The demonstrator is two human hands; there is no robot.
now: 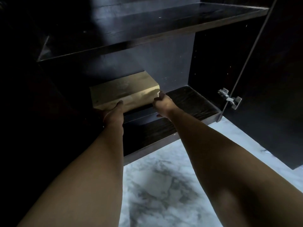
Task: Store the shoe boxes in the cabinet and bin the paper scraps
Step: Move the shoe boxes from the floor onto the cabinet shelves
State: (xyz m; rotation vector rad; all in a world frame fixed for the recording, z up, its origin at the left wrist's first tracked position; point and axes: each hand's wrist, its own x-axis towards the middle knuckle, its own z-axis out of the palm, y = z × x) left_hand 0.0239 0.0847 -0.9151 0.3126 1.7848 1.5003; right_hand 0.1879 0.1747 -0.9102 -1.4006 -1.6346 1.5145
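Storage underway: both hands, left grip (113, 112) and right grip (161, 104), clamp one tan shoe box (124, 91) at the rear of the cabinet's bottom shelf (188, 102); no scraps visible.

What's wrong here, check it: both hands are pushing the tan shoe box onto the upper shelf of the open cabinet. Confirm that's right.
Not quite. The head view shows the left hand and right hand holding the tan shoe box on the bottom shelf, not the upper shelf.
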